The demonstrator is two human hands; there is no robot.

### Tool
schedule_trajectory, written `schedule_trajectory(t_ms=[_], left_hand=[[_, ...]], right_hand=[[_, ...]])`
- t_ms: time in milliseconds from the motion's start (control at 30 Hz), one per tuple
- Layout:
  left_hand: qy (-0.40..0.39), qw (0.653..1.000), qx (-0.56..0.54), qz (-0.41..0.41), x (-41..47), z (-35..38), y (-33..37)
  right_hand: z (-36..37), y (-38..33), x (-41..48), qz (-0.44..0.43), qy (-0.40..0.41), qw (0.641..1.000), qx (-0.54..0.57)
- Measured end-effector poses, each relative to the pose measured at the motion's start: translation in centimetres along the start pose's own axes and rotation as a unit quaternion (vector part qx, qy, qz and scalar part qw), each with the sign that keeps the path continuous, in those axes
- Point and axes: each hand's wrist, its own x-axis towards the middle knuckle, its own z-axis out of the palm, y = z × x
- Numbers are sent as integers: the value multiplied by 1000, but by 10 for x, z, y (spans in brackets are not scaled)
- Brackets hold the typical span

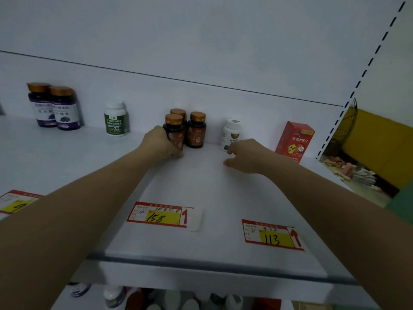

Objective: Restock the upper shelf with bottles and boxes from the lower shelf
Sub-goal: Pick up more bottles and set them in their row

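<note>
On the upper shelf (212, 186), toward 6 o'clock, lies a red-bordered price tag (159, 214) with "158" handwritten in black on a yellow field and a red upward arrow at its 3 o'clock end. At 5 o'clock a second tag (271, 234) reads "113" on yellow, again beside a red arrow. At 8 o'clock a third tag (16, 202), cut by the frame edge, shows what looks like a "9". The red box (295, 140) at 2 o'clock carries Chinese characters. These, and the labels of the front brown bottle (176, 133) and the green-labelled bottle (115, 119), are too blurred to read.
</note>
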Motion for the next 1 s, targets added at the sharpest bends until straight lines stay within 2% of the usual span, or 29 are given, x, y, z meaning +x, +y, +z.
schedule_trajectory(t_ms=[167,300,500,833,1000], left_hand=[[-10,991,131,-4,-29,-23,2],[-10,983,181,3,-57,-39,-5],[-14,978,204,44,-110,-61,-12],[-26,976,164,144,-223,-104,-43],[-59,973,131,179,-292,-99,-84]], right_hand=[[-3,-7,-13,-22,7,1000,-12],[-6,-22,-36,-56,9,998,-22],[-22,-43,-91,-58,29,997,-29],[-11,-102,-216,13,70,996,-53],[23,-133,-274,56,35,998,-16]])
